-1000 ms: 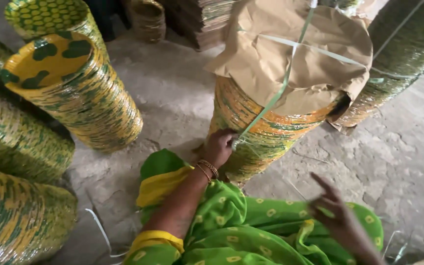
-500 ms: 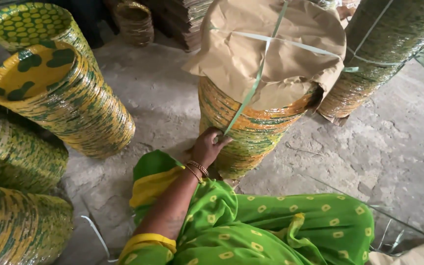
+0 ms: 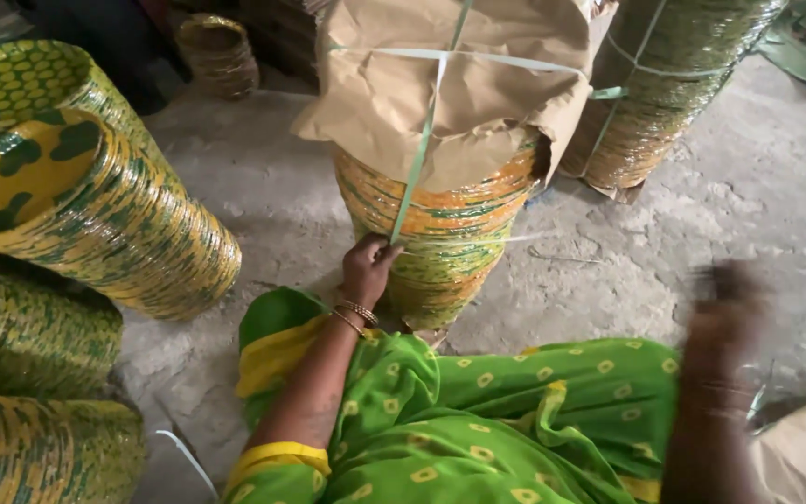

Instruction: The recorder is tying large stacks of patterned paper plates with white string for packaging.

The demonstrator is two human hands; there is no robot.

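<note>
A tall stack of yellow and green plates [image 3: 440, 233] stands on the floor before me, its top wrapped in brown paper [image 3: 459, 84]. A light green plastic strap [image 3: 419, 159] runs down over the paper and the stack's side. My left hand [image 3: 366, 269] pinches this strap low on the stack, bangles on the wrist. My right hand [image 3: 725, 322] is raised at the right, blurred by motion, and I cannot tell what it holds. Green cloth with yellow dots [image 3: 478, 420] covers my lap.
Several stacks of the same plates lie on their sides at the left [image 3: 95, 205]. Another strapped stack [image 3: 664, 93] leans behind the wrapped one. A woven basket [image 3: 216, 51] stands at the back. The floor [image 3: 701, 215] is rough grey concrete. Loose strap [image 3: 188, 457] lies at the lower left.
My right hand, out of view half a second ago, has come back up into view at the right. The left hand stays on the strap. The view has shifted slightly.
</note>
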